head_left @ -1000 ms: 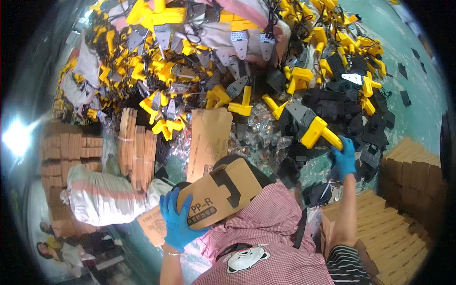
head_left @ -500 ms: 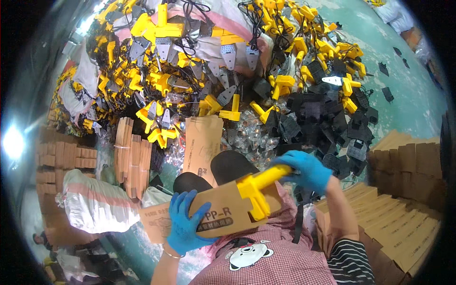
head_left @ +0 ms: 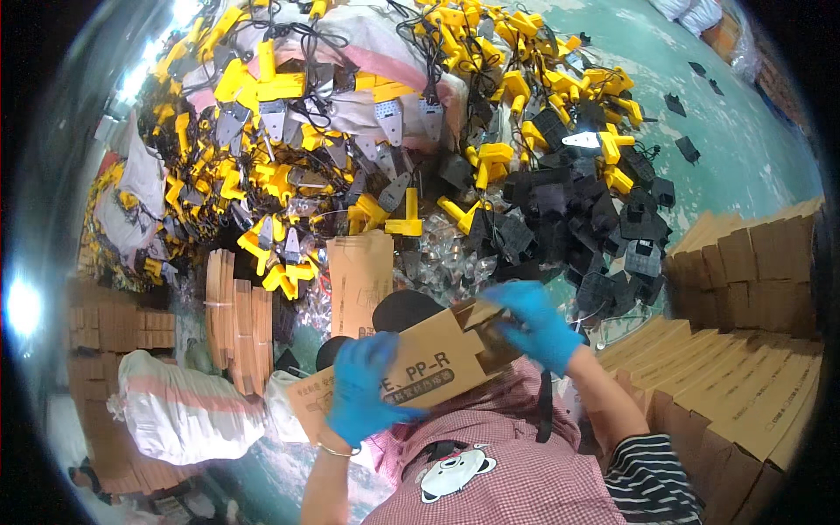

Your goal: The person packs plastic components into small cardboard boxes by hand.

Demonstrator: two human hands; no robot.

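Note:
My left hand (head_left: 363, 389), in a blue glove, grips a long brown cardboard box (head_left: 437, 354) around its left part, fingers over the printed face. The box lies slanted above my lap, its open end up to the right. At that end my right hand (head_left: 535, 328), gloved too and slightly blurred, has its fingers closed about a raised flap (head_left: 472, 313). Dark space shows in the opening; what lies deeper inside is hidden. Ahead is a big heap of yellow-handled tools (head_left: 258, 83) with silver plates and black cords.
Black plastic stands (head_left: 560, 210) are piled ahead on the right, beside small clear bags (head_left: 442, 249). Filled boxes (head_left: 726, 376) stand in rows at my right. Flat cartons (head_left: 236, 324) and a white sack (head_left: 188, 407) are on the left; another flat carton (head_left: 359, 280) leans before my knees.
The yellow tool handle that my right hand held at the box's open end has gone out of sight into the box. My right hand has moved onto the flap. The view has shifted slightly.

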